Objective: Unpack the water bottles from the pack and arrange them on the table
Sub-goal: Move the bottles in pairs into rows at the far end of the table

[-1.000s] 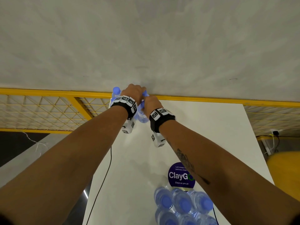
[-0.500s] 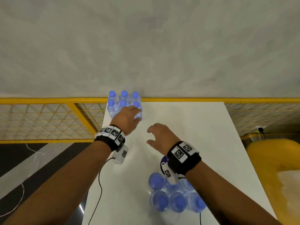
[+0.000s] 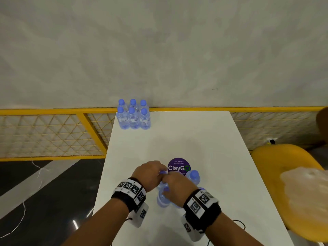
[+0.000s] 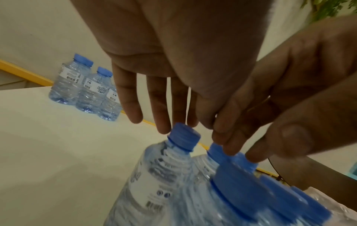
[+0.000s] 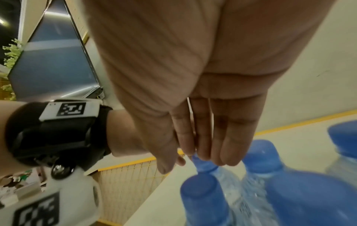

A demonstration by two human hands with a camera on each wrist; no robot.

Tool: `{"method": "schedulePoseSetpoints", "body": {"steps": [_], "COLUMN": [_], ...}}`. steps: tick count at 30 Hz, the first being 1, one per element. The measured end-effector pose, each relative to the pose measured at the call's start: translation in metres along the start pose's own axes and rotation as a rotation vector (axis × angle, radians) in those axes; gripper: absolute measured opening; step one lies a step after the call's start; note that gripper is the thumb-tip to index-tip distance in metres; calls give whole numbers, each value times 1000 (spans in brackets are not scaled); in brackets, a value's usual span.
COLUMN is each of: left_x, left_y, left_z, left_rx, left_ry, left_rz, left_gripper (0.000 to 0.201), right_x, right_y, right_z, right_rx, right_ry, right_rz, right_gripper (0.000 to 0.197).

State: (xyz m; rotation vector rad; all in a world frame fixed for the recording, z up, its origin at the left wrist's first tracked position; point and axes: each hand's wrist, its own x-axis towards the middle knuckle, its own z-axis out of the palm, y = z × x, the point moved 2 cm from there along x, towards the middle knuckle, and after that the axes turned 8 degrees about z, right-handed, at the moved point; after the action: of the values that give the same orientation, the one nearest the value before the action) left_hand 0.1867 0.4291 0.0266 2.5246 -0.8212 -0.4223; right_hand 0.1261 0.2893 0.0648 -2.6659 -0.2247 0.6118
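I'm reaching both hands, my left hand and right hand, fingers loose and gripping nothing, onto the blue caps of the shrink-wrapped pack of clear plastic water bottles sitting on the near end of the white table; likely heavy, slippery film, so grabbing necks.

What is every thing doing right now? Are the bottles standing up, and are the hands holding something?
Six bottles: standing upright, capped, grouped at the table's far left corner.
Pack of bottles: near edge of the table, caps on, plastic wrap at its side.
Left hand: fingers straight, fingertips at a bottle cap, gripping nothing.
Right hand: fingers straight, over the pack's caps, gripping nothing.
Table: white, with a round purple sticker.
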Motion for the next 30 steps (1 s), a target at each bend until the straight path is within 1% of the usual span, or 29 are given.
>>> {"method": "schedulePoseSetpoints", "body": {"steps": [4,9,13,15,17,19,22,25,27,30], "left_x": [-11,-11,-5,0,7,15,34,63,87,128], "left_y": [5,6,5,0,-6,-11,-17,-26,-33,-44], "left_z": [12,26,32,31,26,15,-12,-44,-67,-98], "left_rx": [-23,105,162,171,166,150,173,212,239,296], "left_ry": [20,12,1,-5,3,36,121,157,174,185], "left_rz": [10,-15,-15,-12,-15,-23,-8,-5,-16,-15], "left_gripper": [26,40,32,30,31,33,34,32,32,33], "right_x": [-13,-17,-16,-12,-8,-2,10,27,44,83], "right_y": [1,-3,-5,-4,-1,3,-1,-5,-7,-1], "right_z": [24,37,35,35,37,37,16,-20,-45,-75], "right_rx": [-62,-255,-325,-355,-343,-305,-173,-81,-40,15], "right_ry": [57,73,39,48,-15,0,81,178,208,225], "right_rz": [-57,-55,-55,-65,-61,-50,-31,-33,-45,-9], "right_gripper": [18,21,26,26,31,33,27,25,22,20]}}
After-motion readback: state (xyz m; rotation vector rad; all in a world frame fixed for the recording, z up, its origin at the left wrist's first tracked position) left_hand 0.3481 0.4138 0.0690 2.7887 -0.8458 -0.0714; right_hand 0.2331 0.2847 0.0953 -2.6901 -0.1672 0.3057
